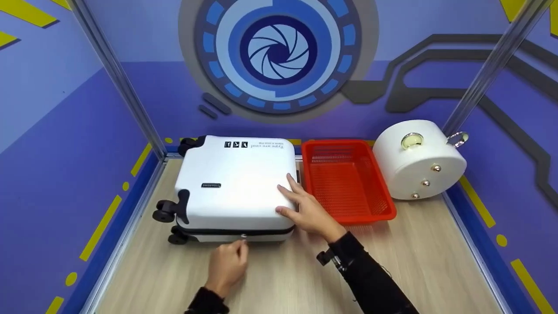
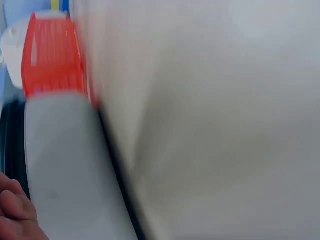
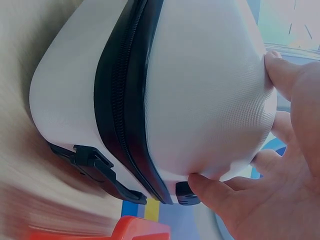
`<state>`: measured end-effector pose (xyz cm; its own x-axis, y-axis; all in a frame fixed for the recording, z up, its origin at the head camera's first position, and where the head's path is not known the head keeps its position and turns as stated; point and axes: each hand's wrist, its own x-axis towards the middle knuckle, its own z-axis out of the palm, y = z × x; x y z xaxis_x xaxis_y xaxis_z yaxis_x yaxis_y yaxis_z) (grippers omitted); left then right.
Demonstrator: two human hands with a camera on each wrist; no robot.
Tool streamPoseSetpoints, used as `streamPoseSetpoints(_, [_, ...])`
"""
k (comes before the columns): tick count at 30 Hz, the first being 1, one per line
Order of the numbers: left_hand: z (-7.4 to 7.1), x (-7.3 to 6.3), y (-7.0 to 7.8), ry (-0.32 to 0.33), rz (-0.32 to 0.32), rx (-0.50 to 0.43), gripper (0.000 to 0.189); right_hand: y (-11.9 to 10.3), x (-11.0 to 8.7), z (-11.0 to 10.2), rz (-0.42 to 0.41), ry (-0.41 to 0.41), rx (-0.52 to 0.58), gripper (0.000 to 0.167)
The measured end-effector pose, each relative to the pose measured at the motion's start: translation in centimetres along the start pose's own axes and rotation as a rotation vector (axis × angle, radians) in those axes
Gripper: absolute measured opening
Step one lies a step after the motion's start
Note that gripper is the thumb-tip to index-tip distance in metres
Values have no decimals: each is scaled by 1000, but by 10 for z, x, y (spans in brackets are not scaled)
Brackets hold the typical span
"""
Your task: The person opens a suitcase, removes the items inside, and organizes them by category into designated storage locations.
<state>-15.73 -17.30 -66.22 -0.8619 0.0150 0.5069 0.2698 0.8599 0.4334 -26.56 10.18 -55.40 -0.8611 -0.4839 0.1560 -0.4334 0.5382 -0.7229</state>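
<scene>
"Blue-and-purple printed panels (image 1: pixel 157 96) stand around one pale wood-grain table (image 1: pixel 427 261). What's lying there?"

"One white hard-shell suitcase (image 1: pixel 244 174), flat, toward the table's ten o'clock. I count three black casters (image 1: pixel 165 213) in sight: one at its ten o'clock, two near eight. Its shell bears one dark nameplate (image 1: pixel 211 186)."

"And the two hands?"

"Left hand (image 1: pixel 227 264): at the suitcase's six o'clock edge, fingers curled, thumb and forefinger pinching one zipper pull (image 1: pixel 243 236). Right hand (image 1: pixel 311 213): fingers spread, grasping nothing, tips resting on the shell between three and four."

"Farther out?"

"One red plastic basket (image 1: pixel 362 218), just beside the suitcase at three o'clock. Past that, just short of three, one white drum-shaped case (image 1: pixel 412 159) with three gold-coloured studs (image 1: pixel 426 183) and two metallic rings (image 1: pixel 412 141)."

"On the back wall?"

"One shutter-shaped emblem (image 1: pixel 279 52), at twelve o'clock."
</scene>
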Motion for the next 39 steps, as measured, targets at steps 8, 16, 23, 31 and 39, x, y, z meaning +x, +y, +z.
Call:
streamPoseSetpoints(8, [-57,-2,-65,-60,-290,46,27,3,-5,-5,23,17,-7,79])
streamPoseSetpoints(16, [-101,11,-102,-71,-490,43,39,2,-3,-3,23,11,-13,79])
streamPoseSetpoints(23, [-108,14,-107,-16,-497,105,31,-4,0,0,22,5,-14,77])
streamPoseSetpoints(31, [-107,22,-113,34,-467,155,29,-4,0,1,19,14,-22,77])
streamPoseSetpoints(39, [-113,37,-132,-27,-512,133,32,-4,-2,4,17,29,-13,75])
